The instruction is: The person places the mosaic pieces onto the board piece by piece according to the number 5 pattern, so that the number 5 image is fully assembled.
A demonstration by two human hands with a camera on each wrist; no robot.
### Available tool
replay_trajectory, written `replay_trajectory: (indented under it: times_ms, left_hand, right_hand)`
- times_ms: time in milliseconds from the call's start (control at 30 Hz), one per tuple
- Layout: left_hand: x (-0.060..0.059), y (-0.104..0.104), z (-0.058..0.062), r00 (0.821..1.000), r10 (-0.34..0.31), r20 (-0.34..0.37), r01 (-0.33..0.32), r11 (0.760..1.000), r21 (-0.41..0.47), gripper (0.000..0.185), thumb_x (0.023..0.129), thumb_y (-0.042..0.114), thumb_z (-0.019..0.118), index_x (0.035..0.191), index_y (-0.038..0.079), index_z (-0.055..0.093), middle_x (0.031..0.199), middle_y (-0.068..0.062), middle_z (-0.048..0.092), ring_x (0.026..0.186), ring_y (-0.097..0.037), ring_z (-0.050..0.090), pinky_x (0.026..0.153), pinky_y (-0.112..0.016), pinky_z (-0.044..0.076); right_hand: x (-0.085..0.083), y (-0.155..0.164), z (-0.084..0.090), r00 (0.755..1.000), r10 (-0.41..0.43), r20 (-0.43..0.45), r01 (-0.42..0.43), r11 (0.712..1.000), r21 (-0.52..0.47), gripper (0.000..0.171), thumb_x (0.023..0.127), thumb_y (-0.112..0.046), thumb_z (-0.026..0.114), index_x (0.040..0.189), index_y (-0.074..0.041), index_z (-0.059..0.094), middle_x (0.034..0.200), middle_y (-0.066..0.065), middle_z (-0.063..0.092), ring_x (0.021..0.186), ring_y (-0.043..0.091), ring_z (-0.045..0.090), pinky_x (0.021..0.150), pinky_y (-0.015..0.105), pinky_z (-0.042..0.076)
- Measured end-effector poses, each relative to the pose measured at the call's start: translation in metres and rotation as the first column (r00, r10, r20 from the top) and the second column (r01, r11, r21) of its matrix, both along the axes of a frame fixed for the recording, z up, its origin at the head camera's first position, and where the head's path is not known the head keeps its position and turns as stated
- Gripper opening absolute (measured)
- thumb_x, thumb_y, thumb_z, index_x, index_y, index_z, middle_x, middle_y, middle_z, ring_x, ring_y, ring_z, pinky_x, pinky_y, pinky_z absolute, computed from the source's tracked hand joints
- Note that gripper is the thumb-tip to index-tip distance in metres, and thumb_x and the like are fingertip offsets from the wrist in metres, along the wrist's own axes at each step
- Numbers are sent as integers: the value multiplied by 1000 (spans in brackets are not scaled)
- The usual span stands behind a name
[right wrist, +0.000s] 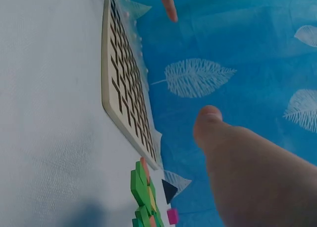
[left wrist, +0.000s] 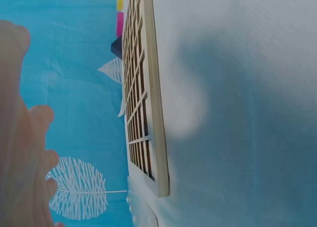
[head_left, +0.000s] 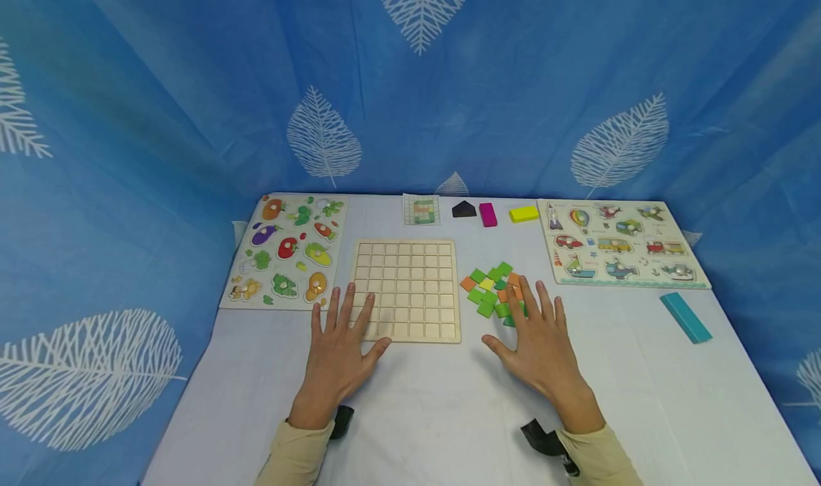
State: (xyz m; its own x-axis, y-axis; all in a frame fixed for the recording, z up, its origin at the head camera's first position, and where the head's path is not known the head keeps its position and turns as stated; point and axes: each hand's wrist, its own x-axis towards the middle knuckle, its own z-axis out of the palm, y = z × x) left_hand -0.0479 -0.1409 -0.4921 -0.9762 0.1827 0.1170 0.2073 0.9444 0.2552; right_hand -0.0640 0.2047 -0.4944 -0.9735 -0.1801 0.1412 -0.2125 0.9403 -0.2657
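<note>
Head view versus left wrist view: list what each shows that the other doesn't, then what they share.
Only the head view shows the right hand, the coloured tiles, the vehicle puzzle board and the teal block.

Only the left wrist view shows, from low down, a gap between the left hand and the grid board.

Both show that hand and board, the black block, pink block, yellow block and leaf-patterned blue curtain.

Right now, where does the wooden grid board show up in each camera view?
Head: the grid board lies just below centre.
Left wrist: grid board left of centre, meeting the top edge.
Right wrist: grid board left of centre, mostly upper half.
Shared landmark: the magenta block.
</note>
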Motion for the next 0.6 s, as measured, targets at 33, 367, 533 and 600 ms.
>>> replay_trajectory:
  times_ms: [33,367,533,600]
  left_hand:
    - [0,0,-1,1000,-5,-9,5,1000,14,77,96,59,56,160,21,35,171,-15,16,159,-40,11,125,-66,8]
    - [-2,-8,-28,992,-7,124,-21,974,224,80,94,48,68,157,9,38,169,-23,17,157,-46,13,123,-66,20]
    - [-4,-11,-38,987,-1,158,-48,951,306,76,93,43,72,153,7,44,166,-23,24,156,-45,14,122,-66,25]
    - [-5,-10,-42,987,-3,162,-51,943,328,73,93,41,73,151,7,47,166,-22,26,156,-44,15,122,-65,27]
  right_hand:
    - [-1,1,-1,1000,3,-1,-3,1000,-4,99,85,-62,70,158,-5,34,167,21,26,153,49,19,120,72,16]
    - [-14,36,-19,1000,-6,4,6,983,-186,55,89,-25,80,134,0,60,134,23,57,126,42,48,101,62,46]
    - [-15,37,-23,999,42,31,-35,978,-205,30,89,-23,80,114,-8,74,114,13,68,109,34,60,91,55,52]
    - [-15,36,-26,997,64,48,-54,980,-190,26,89,-23,80,111,-9,76,111,11,70,105,32,62,89,53,53]
